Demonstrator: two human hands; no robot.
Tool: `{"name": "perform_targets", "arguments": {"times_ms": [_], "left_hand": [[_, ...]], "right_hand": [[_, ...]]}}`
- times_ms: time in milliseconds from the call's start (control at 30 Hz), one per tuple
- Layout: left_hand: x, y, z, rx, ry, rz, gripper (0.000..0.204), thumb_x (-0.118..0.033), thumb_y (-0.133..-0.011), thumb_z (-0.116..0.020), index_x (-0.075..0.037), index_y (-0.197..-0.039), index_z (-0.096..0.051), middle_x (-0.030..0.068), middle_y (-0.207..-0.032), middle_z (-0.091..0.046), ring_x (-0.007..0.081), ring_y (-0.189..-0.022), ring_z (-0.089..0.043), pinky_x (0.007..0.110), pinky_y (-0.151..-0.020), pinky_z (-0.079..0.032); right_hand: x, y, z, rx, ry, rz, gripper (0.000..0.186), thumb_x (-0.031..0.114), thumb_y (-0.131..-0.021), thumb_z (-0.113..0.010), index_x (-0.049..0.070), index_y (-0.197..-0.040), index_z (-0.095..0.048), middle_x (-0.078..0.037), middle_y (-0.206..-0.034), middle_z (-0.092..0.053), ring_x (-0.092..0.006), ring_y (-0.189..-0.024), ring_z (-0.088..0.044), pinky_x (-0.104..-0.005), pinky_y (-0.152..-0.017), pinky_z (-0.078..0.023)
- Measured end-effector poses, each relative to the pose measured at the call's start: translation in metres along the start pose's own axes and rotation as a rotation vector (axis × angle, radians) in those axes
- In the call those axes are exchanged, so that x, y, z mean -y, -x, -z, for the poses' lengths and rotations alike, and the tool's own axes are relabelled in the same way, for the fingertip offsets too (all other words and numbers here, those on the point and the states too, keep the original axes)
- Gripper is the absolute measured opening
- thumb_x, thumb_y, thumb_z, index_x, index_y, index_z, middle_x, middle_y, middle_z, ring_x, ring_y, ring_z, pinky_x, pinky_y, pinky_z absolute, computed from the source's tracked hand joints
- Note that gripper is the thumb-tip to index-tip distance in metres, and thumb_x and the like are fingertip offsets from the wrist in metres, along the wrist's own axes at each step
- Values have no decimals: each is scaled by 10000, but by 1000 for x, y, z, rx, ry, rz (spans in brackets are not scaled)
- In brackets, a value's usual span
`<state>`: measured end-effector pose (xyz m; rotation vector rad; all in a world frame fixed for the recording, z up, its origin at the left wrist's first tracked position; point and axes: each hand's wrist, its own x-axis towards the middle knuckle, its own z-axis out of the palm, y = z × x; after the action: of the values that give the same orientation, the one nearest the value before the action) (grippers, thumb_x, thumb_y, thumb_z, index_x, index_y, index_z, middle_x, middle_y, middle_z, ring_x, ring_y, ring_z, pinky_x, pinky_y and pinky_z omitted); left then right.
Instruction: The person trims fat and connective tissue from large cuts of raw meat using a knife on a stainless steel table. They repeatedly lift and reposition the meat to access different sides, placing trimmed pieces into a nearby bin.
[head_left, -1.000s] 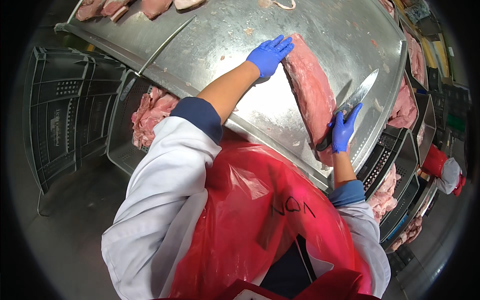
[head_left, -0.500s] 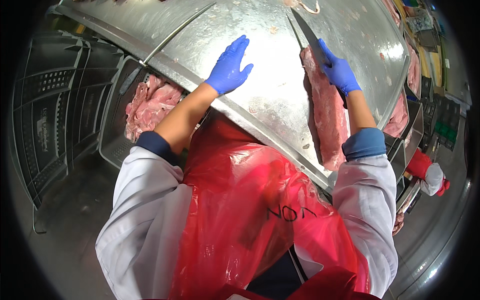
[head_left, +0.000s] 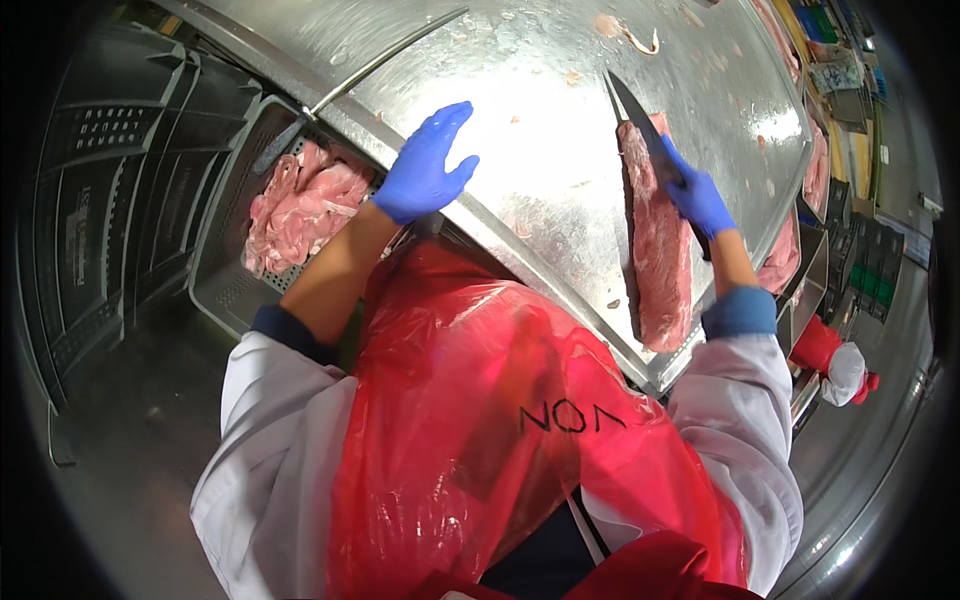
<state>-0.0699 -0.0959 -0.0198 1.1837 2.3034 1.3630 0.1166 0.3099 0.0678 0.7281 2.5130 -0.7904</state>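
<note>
My blue-gloved left hand (head_left: 423, 168) is open above the steel table (head_left: 740, 55), near its front edge, apart from the meat. My blue-gloved right hand (head_left: 697, 198) grips a knife (head_left: 641, 117), whose long blade points away from me over the far end of a long pink cut of meat (head_left: 660, 295). The cut lies lengthways on the right part of the tabletop. A thin steel rod (head_left: 393, 54) with a grey handle crosses the table's left edge. Small scraps (head_left: 640, 40) lie farther back.
A grey crate (head_left: 210, 290) of meat trimmings (head_left: 300, 210) sits below the left edge, beside stacked dark crates (head_left: 115, 200). More meat crates (head_left: 805, 275) line the right side. Another person (head_left: 830, 360) in red and white is beyond them.
My left hand has left the meat and moved left and toward me. My right hand with the knife has moved to the meat's far end, and the cut lies less slanted in view.
</note>
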Motion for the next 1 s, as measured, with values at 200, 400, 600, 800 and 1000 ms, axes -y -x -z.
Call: {"name": "perform_targets", "arguments": {"times_ms": [200,400,600,800,1000], "left_hand": [[0,26,-20,-93,193,228,557,-62,-898,-663,1,-1414,-466,177,-1361,-518,290,-1209,-584,399,-1046,-469],[-33,32,-36,-131,224,163,495,-87,-906,-671,-14,-1369,-512,136,-1259,-589,217,-1080,-621,337,-911,-511],[-44,-2,-98,-175,363,285,330,-146,-888,-701,3,-1163,-594,120,-981,-661,222,-828,-661,346,-771,-553],[-62,-41,-157,-82,383,445,309,-225,-897,-726,-5,-1085,-617,87,-854,-676,164,-786,-646,313,-728,-533],[-132,-109,-233,141,256,749,567,-508,-851,-666,18,-1057,-726,241,-1054,-725,387,-1008,-699,422,-885,-536]], "right_hand": [[1,27,-6,27,-30,8,736,57,-903,-546,341,-1556,-364,-198,-684,-611,-194,-503,-578,-381,-578,-527],[-29,54,-22,-35,132,114,765,46,-881,-524,327,-1566,-332,-281,-753,-625,-345,-592,-641,-434,-649,-527],[-14,54,-53,-220,327,192,767,96,-895,-526,318,-1584,-273,-314,-789,-620,-447,-672,-648,-552,-655,-491],[-39,222,-70,-50,177,-22,826,-8,-846,-518,255,-1592,-283,-304,-680,-565,-409,-572,-612,-471,-614,-512],[-77,265,-38,-292,-43,-142,848,-47,-839,-553,220,-1597,-279,-269,-786,-638,-317,-569,-639,-351,-637,-524]]}}
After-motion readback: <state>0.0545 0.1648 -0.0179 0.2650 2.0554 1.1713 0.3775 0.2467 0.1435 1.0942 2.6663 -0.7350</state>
